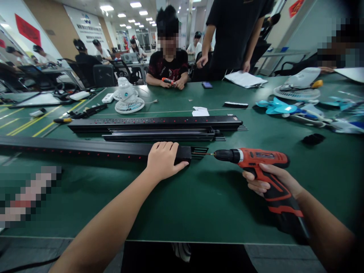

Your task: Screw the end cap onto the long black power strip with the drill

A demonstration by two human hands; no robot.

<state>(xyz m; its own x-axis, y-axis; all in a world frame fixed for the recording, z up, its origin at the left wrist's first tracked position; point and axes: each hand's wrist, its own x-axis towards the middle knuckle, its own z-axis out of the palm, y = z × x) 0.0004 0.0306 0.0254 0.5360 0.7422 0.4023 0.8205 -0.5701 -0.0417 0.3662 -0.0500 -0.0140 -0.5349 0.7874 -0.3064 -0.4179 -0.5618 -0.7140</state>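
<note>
My left hand is closed over the right end of a long black bar with a row of red dots along its front side. A slotted black bracket sticks out from that end. My right hand grips the handle of an orange and black cordless drill and holds it level, with its chuck facing left. The drill's thin bit reaches to the bracket; whether it touches a screw is too small to tell.
Behind the held bar lie a second red-dotted black bar and a narrower black rail. White fans and blue fan blades stand farther back on the green table. A person opposite holds a small orange tool.
</note>
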